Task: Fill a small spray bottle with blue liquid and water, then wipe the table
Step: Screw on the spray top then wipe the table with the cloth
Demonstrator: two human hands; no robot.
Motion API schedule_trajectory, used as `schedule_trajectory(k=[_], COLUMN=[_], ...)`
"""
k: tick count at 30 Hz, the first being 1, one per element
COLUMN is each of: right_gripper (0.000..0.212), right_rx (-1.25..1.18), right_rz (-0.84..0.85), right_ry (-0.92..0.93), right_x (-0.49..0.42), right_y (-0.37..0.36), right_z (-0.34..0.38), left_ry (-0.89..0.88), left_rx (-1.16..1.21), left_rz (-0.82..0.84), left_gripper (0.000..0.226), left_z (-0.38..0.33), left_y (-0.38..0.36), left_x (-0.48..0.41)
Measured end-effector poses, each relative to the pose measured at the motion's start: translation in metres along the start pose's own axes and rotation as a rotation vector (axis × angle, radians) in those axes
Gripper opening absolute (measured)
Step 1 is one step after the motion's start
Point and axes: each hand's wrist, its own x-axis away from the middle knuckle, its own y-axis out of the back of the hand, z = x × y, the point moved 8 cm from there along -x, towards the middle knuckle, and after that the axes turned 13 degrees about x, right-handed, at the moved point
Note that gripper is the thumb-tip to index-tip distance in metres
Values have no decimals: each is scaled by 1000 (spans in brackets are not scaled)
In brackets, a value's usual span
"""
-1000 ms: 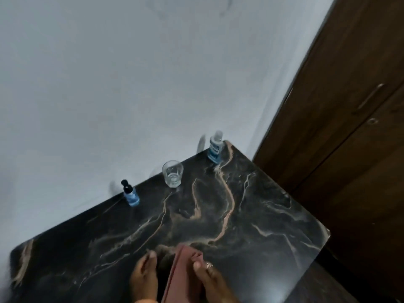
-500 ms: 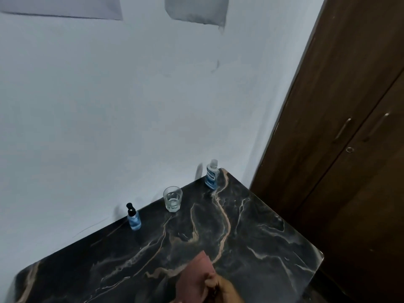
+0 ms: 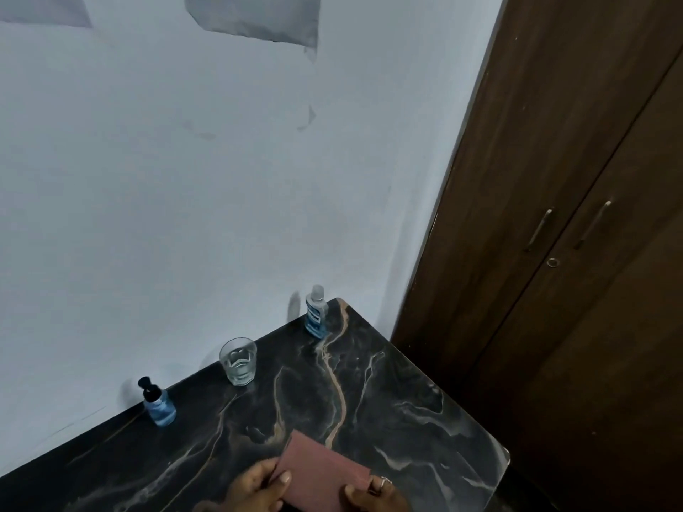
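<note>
Both hands, left and right, now grip the flat maroon cloth.

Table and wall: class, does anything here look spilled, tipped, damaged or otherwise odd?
Nothing on the table is spilled or tipped: the spray bottle, glass and blue liquid bottle stand upright. The wall looks damaged, with paint peeling near the top and smaller flakes below.

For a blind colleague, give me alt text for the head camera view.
Both hands, left hand and right hand, hold a folded reddish cloth over a dark marbled table. Along the wall stand a small black-capped blue spray bottle, a clear glass and a larger blue bottle.
</note>
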Motion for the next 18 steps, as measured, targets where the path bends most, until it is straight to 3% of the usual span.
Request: schedule_trajectory(k=[1, 5, 6, 10, 18], right_gripper=[26, 2, 8, 15, 5], right_rx=[131, 369, 408, 396, 343], right_rz=[101, 5, 1, -45, -176], right_ry=[-4, -5, -18, -74, -93], right_x=[-13, -58, -66, -103, -167], right_y=[8, 76, 91, 141, 206], right_z=[-1, 4, 1, 9, 40], left_ry=[-28, -31, -13, -14, -8], left_rx=[30, 31, 32, -5, -49], left_rz=[-37, -26, -33, -13, -50], left_gripper=[14, 21, 26, 39, 30], left_z=[2, -4, -2, -2, -15], left_y=[-13, -75, -93, -159, -238], left_x=[-14, -62, -77, -121, -196])
